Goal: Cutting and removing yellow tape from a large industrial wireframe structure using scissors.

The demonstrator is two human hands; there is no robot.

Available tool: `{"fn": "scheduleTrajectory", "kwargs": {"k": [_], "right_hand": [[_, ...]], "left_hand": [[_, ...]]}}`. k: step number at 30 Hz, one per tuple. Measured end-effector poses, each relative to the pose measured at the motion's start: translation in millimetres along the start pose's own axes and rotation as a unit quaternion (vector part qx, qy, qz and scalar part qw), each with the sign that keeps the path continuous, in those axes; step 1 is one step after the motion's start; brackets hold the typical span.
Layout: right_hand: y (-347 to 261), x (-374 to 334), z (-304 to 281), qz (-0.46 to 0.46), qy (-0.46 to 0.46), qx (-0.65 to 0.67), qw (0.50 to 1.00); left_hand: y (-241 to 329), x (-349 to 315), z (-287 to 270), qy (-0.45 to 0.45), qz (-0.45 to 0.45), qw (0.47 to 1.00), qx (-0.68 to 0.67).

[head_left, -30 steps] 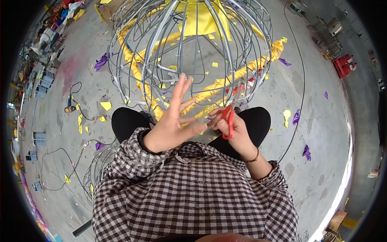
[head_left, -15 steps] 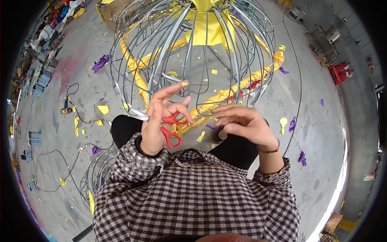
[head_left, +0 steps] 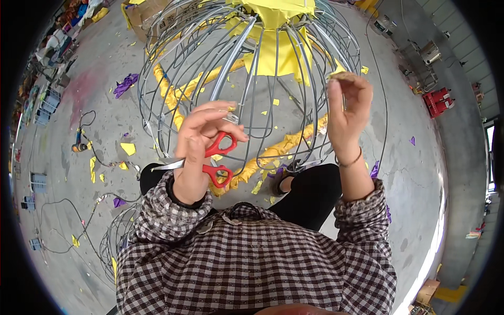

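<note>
My left hand [head_left: 193, 152] holds a pair of scissors [head_left: 223, 144] with red handles; their metal blades stick out past the wrist side to the left. Its fingers are partly stretched over the handles. My right hand [head_left: 350, 115] is raised at the right side of a large wire frame [head_left: 252, 79], thumb and fingers curled together. Bright yellow shows at those fingertips, but whether it is held or lies behind I cannot make out. Yellow cloth [head_left: 278, 52] hangs from the top of the frame, and a yellow-wrapped bar [head_left: 286, 146] runs along its base.
Yellow and purple scraps [head_left: 126, 85] lie about the grey floor. A cardboard box [head_left: 149, 23] stands behind the frame at the left. A power tool [head_left: 79, 143] and looped wires [head_left: 123, 226] lie to the left. A red machine [head_left: 438, 102] stands at the right.
My right hand has moved up and to the right, from low before the frame to its right side. My left hand stays near its place, still with the scissors, which have turned slightly.
</note>
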State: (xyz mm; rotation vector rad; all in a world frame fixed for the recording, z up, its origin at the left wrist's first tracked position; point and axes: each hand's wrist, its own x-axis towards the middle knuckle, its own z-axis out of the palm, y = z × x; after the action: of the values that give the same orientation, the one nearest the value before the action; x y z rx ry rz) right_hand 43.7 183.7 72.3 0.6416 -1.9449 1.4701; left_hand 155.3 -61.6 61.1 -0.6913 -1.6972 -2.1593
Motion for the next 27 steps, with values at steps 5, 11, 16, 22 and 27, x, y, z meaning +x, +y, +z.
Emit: {"fn": "scheduleTrajectory", "kwargs": {"k": [5,11,16,22,27], "right_hand": [[49.9,0.0,3.2,-0.012,0.069,-0.072,0.995],[46.3,-14.0,4.0,0.041,0.043,-0.142,0.988],[44.0,-15.8,-3.2,0.034,0.022,-0.095,0.995],[33.8,-17.3,-9.6,-0.01,-0.019,-0.216,0.976],[27.9,-5.8,-18.6,-0.105,-0.077,-0.366,0.922]], "left_hand": [[-9.7,16.2,-26.9,0.02,0.101,0.982,0.157],[-26.8,30.3,-37.4,0.066,0.154,0.963,0.211],[-37.8,36.9,-36.9,0.058,0.153,0.965,0.206],[-41.6,39.1,-40.0,0.051,0.153,0.97,0.184],[-47.6,38.7,-42.4,0.051,0.155,0.97,0.182]]}}
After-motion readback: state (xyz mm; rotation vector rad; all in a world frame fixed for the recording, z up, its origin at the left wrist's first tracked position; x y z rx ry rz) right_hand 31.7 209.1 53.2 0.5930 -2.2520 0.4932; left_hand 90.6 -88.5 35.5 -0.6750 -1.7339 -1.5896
